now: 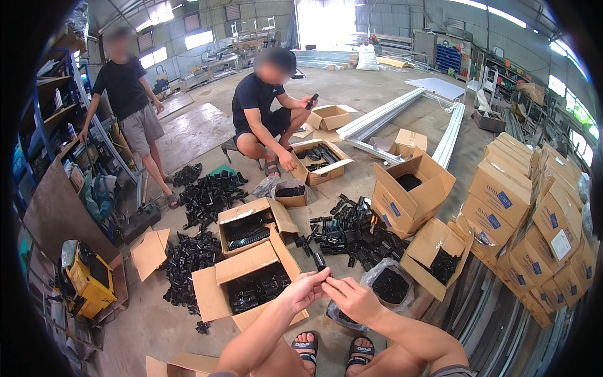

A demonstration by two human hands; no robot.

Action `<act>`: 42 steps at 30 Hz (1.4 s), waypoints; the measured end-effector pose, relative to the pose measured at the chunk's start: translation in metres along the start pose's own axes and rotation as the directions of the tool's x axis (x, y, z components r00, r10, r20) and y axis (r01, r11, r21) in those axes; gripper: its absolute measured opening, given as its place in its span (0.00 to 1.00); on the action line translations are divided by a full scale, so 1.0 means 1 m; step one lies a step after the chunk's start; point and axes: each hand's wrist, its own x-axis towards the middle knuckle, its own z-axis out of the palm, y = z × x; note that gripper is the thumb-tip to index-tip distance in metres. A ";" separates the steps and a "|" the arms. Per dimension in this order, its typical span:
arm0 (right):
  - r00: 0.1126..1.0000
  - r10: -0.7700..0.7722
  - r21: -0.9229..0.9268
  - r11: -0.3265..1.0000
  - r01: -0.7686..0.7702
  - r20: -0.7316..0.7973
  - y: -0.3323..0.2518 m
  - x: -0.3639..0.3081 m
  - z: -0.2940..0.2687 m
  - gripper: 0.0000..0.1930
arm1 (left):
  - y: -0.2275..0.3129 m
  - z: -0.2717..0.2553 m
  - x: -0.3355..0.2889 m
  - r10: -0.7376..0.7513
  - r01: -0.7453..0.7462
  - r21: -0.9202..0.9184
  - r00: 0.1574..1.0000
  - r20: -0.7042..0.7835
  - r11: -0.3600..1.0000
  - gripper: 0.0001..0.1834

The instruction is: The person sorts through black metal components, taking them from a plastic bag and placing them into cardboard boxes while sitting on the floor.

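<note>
Up in front of my knees, my left hand (306, 290) is closed round the lower end of a short black tubular part (319, 261). My right hand (352, 298) meets it from the other side, fingers pinched at the same lower end and partly hiding it. Just beyond lies a loose pile of similar black parts (358, 235). To the left of my hands stands an open cardboard box (217, 295) filled with black parts. A clear plastic bag of small black pieces (391, 286) sits to the right.
Across from me a crouching person (260, 103) holds a black part and reaches into an open carton (336, 173). Another person (125, 94) stands at the left by shelving. Stacked cartons (502, 188) and long metal profiles (496, 327) occupy the right. More black parts (191, 264) cover the left floor.
</note>
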 end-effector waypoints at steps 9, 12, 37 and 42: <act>0.732 0.668 0.666 0.484 -0.568 0.139 0.015 0.006 -0.010 0.21 | 0.017 0.019 -0.032 0.122 -0.223 0.485 0.965 0.230 0.846 0.27; 0.679 0.667 0.716 0.308 -0.626 0.307 0.036 -0.009 0.001 0.24 | 0.011 0.029 -0.030 0.093 -0.298 0.646 0.939 0.331 0.703 0.28; 0.549 0.526 0.690 -0.105 -0.716 0.650 0.044 -0.027 -0.002 0.16 | 0.018 0.037 -0.037 -0.019 -0.331 0.884 0.934 0.357 0.329 0.34; 0.552 0.539 0.692 -0.083 -0.718 0.637 0.043 -0.026 0.000 0.16 | 0.008 0.027 -0.032 0.074 -0.387 0.874 0.921 0.383 0.294 0.30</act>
